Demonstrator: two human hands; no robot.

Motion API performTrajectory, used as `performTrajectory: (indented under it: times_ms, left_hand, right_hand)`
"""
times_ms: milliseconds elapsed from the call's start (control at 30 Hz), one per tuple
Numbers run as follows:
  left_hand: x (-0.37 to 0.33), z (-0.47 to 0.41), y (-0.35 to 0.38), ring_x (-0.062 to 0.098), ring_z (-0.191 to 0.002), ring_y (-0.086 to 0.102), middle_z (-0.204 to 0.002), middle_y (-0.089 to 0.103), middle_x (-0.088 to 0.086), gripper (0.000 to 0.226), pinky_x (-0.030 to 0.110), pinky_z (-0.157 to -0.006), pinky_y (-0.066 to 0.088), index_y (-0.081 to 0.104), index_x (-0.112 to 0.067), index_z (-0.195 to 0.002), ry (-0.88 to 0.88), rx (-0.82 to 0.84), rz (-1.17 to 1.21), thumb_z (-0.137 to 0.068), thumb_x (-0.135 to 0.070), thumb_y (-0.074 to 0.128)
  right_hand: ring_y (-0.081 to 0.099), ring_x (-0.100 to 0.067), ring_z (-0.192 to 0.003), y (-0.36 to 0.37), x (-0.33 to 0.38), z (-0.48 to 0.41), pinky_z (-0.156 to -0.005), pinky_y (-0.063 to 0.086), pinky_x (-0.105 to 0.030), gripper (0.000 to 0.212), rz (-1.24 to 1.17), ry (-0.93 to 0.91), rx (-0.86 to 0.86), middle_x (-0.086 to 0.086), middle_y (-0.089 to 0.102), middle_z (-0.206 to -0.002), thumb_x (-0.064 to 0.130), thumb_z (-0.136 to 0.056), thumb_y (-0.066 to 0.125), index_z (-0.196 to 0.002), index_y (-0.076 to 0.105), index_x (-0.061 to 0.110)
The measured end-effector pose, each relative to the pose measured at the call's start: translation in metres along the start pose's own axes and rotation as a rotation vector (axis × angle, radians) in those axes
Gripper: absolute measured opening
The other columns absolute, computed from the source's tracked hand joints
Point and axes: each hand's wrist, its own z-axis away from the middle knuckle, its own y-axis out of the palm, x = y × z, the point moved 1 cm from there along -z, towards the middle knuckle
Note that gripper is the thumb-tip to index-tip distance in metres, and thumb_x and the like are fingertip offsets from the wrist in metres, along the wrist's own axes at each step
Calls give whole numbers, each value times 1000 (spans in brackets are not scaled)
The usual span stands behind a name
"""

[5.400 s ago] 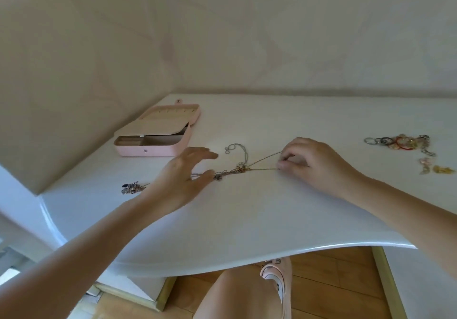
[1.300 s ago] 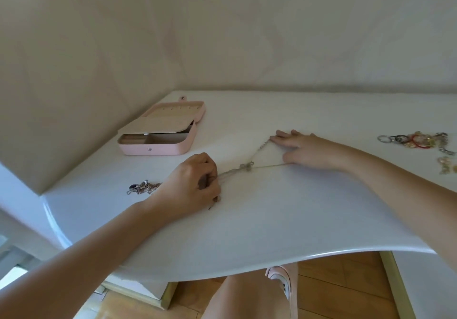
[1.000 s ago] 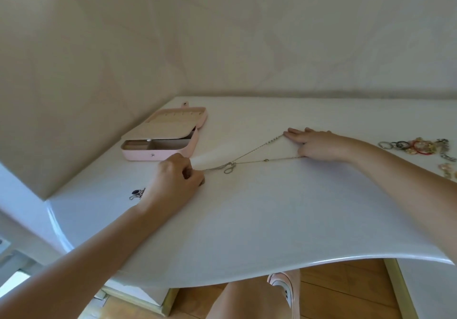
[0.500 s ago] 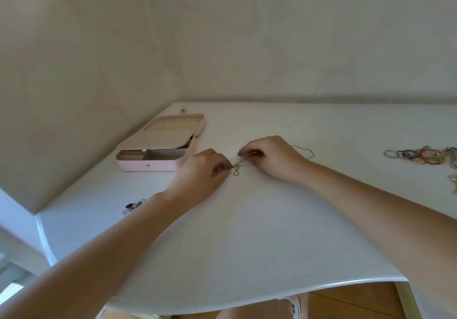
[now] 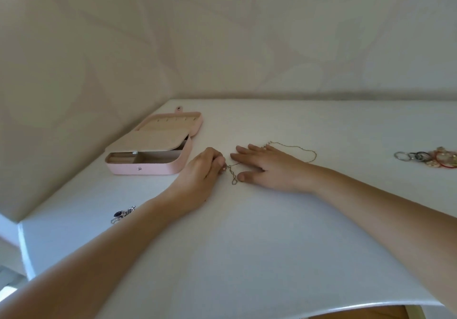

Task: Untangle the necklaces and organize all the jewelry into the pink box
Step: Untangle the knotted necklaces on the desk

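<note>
— Where is the necklace (image 5: 296, 146)?
— On the table (image 5: 247, 244), just right of the open pink box (image 5: 148, 167). Your left hand (image 5: 202, 170) pinches its looped end; your right hand (image 5: 267, 167) lies flat on the chain, fingers spread.
— And the rings (image 5: 425, 158)?
— Far right, well apart.

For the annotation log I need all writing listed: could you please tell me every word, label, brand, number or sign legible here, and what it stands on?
None: no text can be read anywhere in this view.
The pink box shows only a plain snap stud, no brand mark.
The necklace chains, the rings and the white table show no lettering; any stamp on the jewelry is too small to tell.
</note>
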Motion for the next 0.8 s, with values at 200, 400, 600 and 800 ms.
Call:
performTrajectory:
  times_ms: [200,400,600,800]
  left_hand:
    - [-5,-2,3,12,-49,37,-54,39,-7,28,27,-48,36,37,-14,-77,-176,-32,569,-103,-24,31]
    - [2,-1,-1,4,-39,34,-49,45,-11,31,19,-41,30,53,-21,-73,-232,2,262,-100,-24,38]
    - [5,-2,-19,3,-44,48,-49,63,-3,40,18,-51,41,65,-14,-54,-226,159,-35,-85,-40,65]
    - [-11,-2,-37,11,-38,22,-65,71,2,57,21,-41,20,49,3,-58,-249,438,255,-83,-47,57]
  right_hand:
    - [6,-5,-145,0,-1,2,-117,-1,-28,64,-102,-19,-66,11,13,-158,51,-93,46,-149,19,33]
    - [-4,-18,-147,-7,-18,5,-118,-2,-43,87,27,193,-99,2,1,-160,72,-81,41,-151,8,32]
    - [-11,-19,-146,-14,-31,8,-118,-5,-46,88,66,284,-36,5,-8,-159,75,-81,36,-151,2,32]
    - [-12,-17,-146,-20,-29,10,-117,-6,-47,93,55,264,-1,8,-10,-159,75,-78,42,-150,0,34]
